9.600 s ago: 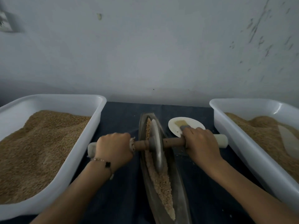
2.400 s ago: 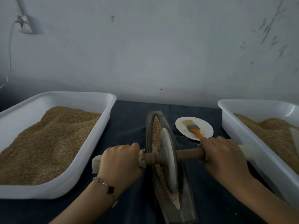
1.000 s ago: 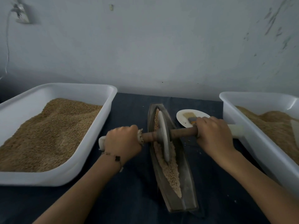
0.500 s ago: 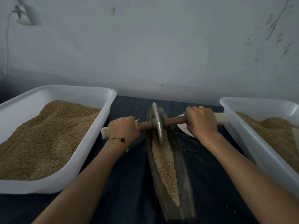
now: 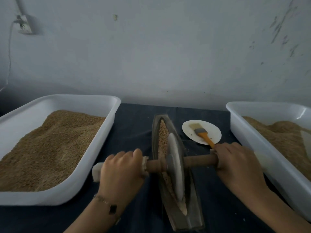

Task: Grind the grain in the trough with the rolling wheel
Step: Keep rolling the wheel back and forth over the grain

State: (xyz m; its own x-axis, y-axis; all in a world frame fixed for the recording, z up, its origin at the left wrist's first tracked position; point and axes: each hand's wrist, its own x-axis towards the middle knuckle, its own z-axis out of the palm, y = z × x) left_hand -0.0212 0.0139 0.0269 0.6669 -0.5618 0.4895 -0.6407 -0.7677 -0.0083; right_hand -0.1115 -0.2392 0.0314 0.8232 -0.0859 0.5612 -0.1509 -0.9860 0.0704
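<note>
Basically both hands, left hand [image 5: 122,167] and right hand [image 5: 239,163], gripped the brown wooden axle [image 5: 200,160]; grey metal wheel [image 5: 174,165] sat mid-trough [image 5: 193,214] on tan grain [image 5: 162,135]; even downward pressure looked best.

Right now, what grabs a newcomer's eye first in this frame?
Dead centre, both hands grip the wooden axle of a metal wheel standing in a narrow boat-shaped trough of grain: left hand on one end, right hand on the other. Two big white tubs of grain flank it, left tub and right tub. Behind the right hand, an orange-handled brush lies on a small white plate.
</note>
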